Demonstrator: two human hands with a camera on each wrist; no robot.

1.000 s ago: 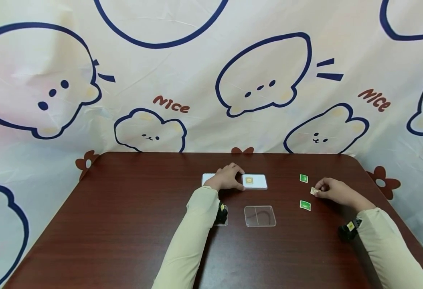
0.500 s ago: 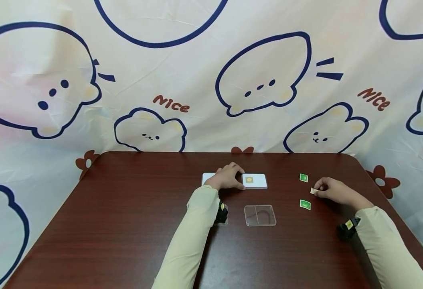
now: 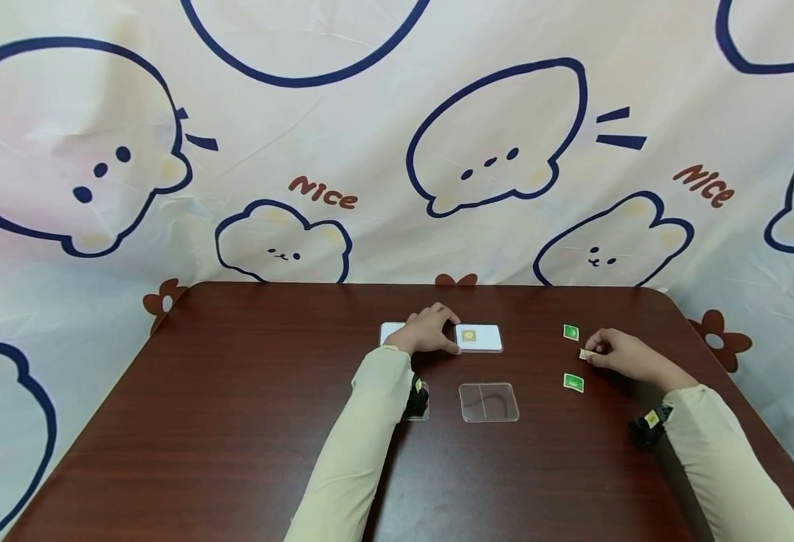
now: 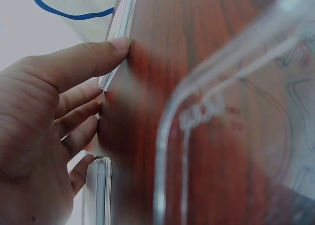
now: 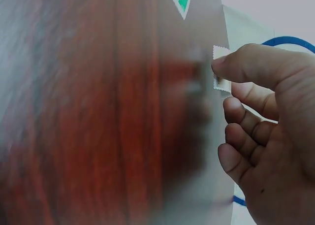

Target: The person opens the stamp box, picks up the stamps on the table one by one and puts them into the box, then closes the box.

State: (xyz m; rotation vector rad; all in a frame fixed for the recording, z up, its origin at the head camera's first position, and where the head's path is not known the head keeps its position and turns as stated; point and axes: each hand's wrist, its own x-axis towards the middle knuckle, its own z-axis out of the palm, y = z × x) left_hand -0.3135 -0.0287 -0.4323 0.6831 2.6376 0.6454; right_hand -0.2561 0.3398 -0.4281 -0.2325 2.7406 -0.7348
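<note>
My left hand (image 3: 429,331) holds the left end of a flat white case (image 3: 488,339) between thumb and index finger. On that case lies a small yellowish stamp (image 3: 468,336). A second white case (image 3: 390,331) sits to the left, mostly behind the hand; the other fingers are near its edge in the left wrist view. My right hand (image 3: 623,355) pinches a pale stamp (image 5: 221,52) with perforated edges between thumb and index finger, close over the table. Two green stamps (image 3: 571,332) lie just left of it, the nearer green stamp (image 3: 573,382) slightly tilted.
A clear plastic lid (image 3: 489,403) lies on the brown table (image 3: 234,421) in front of the cases. Another clear lid (image 3: 427,410) is partly hidden by the left wrist camera (image 3: 415,397). A printed cloth (image 3: 383,248) hangs right behind the table.
My right hand has shifted slightly left and away from me with the pale stamp. The left hand stays in place on the white case.
</note>
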